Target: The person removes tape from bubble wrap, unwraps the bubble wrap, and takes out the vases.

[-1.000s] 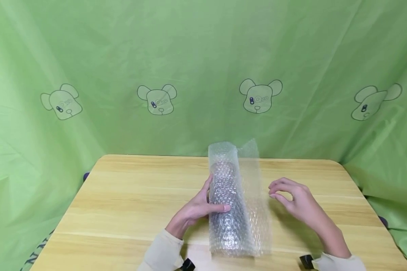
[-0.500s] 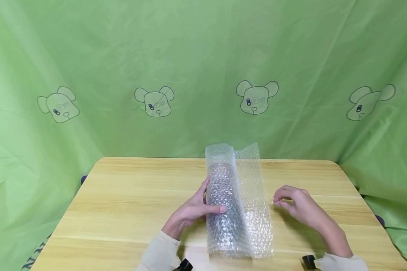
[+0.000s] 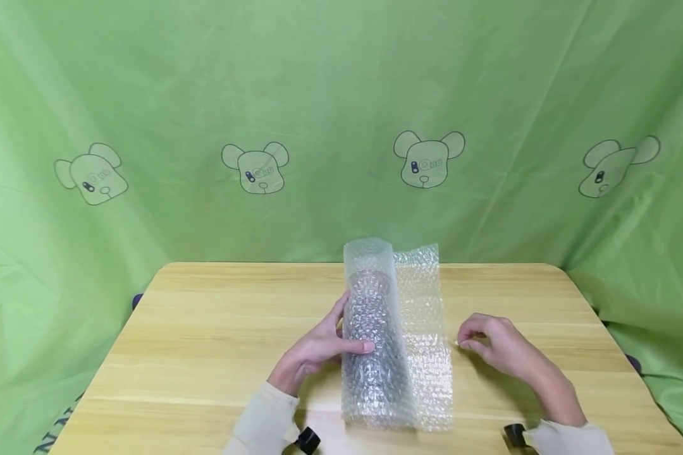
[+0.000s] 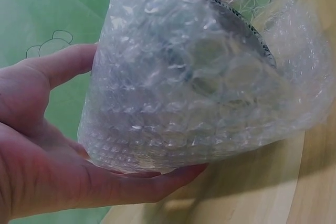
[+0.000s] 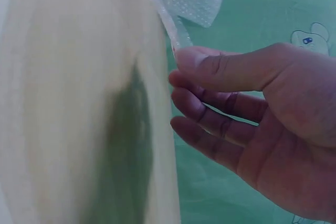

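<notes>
Bubble wrap [image 3: 378,385] over table [image 3: 205,341] — curtain [image 3: 330,82] behind

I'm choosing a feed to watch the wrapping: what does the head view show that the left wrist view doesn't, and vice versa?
Head only: the left sleeve, the right sleeve, and the bubble wrap from end to end.
Left wrist only: a dark patterned rim within the wrap.
Both: the left hand gripping the wrap, wooden table, green backdrop.

Pale cream slvs [image 3: 264,420], L & R, w/ blk wrist cams [image 3: 307,440].
</notes>
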